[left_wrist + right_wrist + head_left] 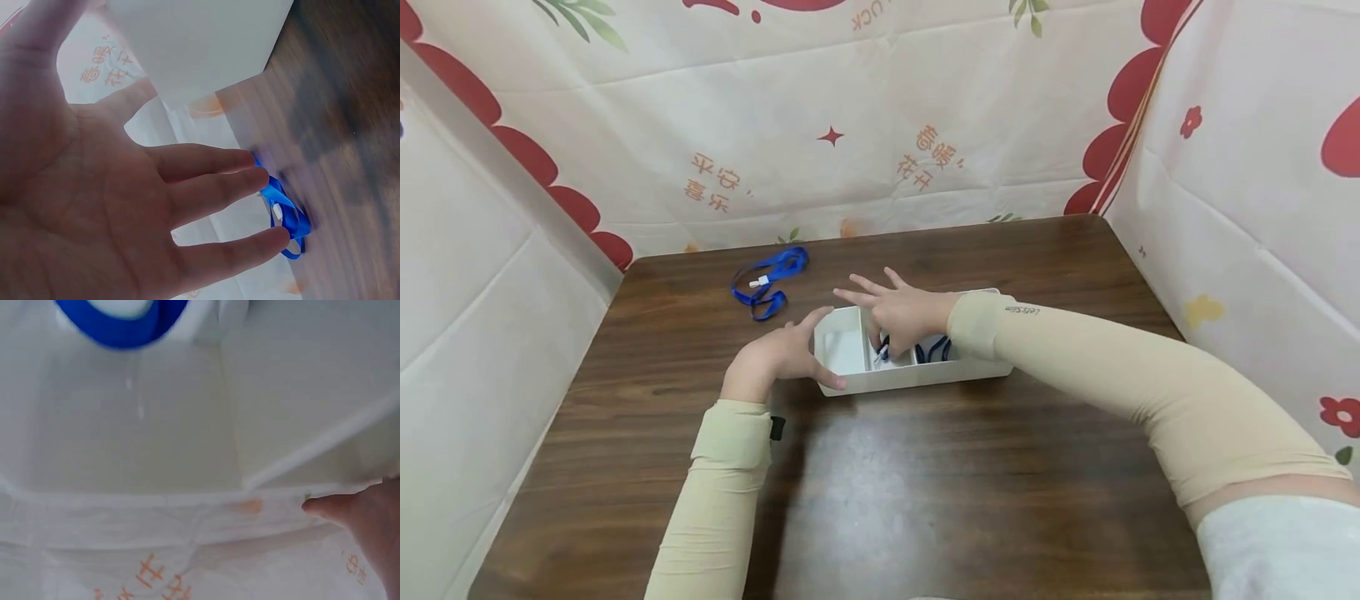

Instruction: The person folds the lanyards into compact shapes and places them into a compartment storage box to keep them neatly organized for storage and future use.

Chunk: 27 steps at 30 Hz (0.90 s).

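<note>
A long white divided box (917,381) stands near the middle of the table. My left hand (778,352) frames its left end with spread, straight fingers, the thumb against the front corner. In the left wrist view the fingers (212,187) stretch out below the box (200,44). My right hand (901,315) reaches down into the middle compartment, its other fingers spread above. A small dark item with a whitish end (882,353) lies by its fingertips; whether they pinch it is hidden. A blue band (128,331) curves inside the box in the right wrist view.
A blue lanyard (786,262) with a white clip (760,282) lies loosely coiled behind the left hand. Dark blue loops (934,350) sit in the compartment under the right wrist. Printed cloth (820,183) hangs behind the table (880,500) and along its sides.
</note>
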Available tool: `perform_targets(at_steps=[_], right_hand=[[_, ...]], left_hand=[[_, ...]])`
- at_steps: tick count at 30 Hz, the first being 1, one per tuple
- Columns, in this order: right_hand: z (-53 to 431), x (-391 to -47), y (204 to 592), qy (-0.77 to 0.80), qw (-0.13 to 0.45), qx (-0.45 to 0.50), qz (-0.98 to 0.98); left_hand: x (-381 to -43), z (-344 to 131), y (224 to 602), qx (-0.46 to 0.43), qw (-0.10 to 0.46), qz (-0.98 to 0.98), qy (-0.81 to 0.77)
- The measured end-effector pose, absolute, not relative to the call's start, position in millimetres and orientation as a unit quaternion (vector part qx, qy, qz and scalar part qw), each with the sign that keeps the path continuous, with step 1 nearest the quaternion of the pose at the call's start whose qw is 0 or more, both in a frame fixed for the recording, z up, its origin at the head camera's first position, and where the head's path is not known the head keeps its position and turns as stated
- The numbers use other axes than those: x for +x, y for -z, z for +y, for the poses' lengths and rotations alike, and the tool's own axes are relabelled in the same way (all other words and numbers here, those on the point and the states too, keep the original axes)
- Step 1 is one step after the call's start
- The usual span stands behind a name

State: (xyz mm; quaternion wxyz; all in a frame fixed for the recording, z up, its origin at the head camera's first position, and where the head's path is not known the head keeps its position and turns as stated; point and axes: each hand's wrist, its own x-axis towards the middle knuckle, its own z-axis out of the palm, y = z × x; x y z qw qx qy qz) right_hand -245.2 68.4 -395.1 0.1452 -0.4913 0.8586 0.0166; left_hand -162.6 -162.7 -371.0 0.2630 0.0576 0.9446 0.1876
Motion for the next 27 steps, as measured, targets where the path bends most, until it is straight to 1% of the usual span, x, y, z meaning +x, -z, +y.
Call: perform_targets(at_steps=[8, 11, 16, 20, 22, 27], right_hand=[[63, -241, 365, -0.057, 0.183, -0.496, 0.847], [62, -237, 356, -0.058, 0.182, -0.502, 0.844], [61, -234, 347, -0.059, 0.153, -0.514, 0.842], [62, -234, 339, -0.051, 0.133, -0.502, 0.853], [65, -236, 335, -0.046, 0.122, -0.489, 0.862], [70, -246, 331, -0.029, 0.106, -0.460, 0.881]], left_hand=[[-161, -165, 373, 0.067, 0.271, 0.944, -0.178], [-163, -171, 375, 0.087, 0.279, 0.936, -0.196], [-175, -193, 367, 0.098, 0.278, 0.919, -0.260], [-192, -211, 355, 0.087, 0.252, 0.929, -0.258], [-204, -218, 352, 0.085, 0.229, 0.939, -0.243], [-240, -228, 357, 0.058, 0.173, 0.963, -0.197]])
